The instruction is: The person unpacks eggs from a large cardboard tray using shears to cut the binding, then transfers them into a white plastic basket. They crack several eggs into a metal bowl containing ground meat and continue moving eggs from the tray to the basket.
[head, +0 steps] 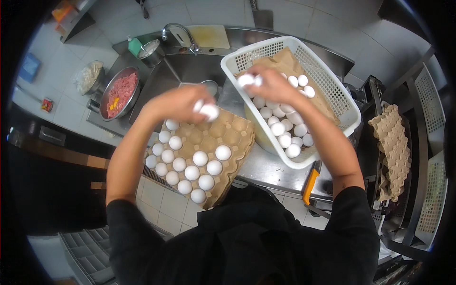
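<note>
White eggs (pixel 192 172) fill part of a brown moulded-pulp egg tray (pixel 228 121) in front of me, mostly its left and near cups. Over the tray's far edge, my left hand (pixel 188 101) grips eggs (pixel 209 112), blurred by motion. My right hand (pixel 270 83) holds eggs (pixel 246 81) above a white plastic basket (pixel 343 124) to the right. Inside that basket, loose white eggs (pixel 285 124) are heaped against brown paper (pixel 285 58) lining it. The right forearm hides some of the heap. How many eggs each hand has cannot be made out.
A steel sink (pixel 185 69) with a faucet (pixel 194 48) lies beyond the tray. Left of it stands a metal bowl of raw meat (pixel 123 91) with yolk. An orange-handled knife (pixel 311 187) sticks out over the counter's near edge. Used egg trays (pixel 392 153) stand at right.
</note>
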Action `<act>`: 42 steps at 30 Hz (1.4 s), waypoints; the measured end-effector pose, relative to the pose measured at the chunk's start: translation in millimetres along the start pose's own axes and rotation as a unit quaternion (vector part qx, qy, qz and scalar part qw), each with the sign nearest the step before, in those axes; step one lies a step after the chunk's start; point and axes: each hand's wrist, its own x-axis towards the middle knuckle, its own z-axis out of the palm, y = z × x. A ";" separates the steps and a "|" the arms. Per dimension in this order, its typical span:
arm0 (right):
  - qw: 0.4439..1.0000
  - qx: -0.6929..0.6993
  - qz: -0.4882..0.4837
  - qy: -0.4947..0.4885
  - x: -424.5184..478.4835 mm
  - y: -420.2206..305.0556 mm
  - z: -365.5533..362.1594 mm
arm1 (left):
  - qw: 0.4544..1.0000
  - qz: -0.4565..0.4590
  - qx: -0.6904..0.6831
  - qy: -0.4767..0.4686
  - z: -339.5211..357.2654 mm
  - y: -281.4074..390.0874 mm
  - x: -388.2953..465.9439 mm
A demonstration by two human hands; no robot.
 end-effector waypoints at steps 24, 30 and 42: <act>0.906 -0.122 -0.274 -0.299 -59.6 -87.0 80.2 | 0.969 -0.208 -0.006 0.136 74.9 -55.0 -110.0; 0.931 0.172 -0.049 -0.318 -26.1 -81.5 71.9 | 0.937 -0.199 -0.203 0.204 73.4 -85.9 -134.2; 0.882 -0.268 -0.185 -0.340 30.8 -156.1 181.0 | 0.961 -0.228 -0.063 0.144 75.2 -58.9 -166.7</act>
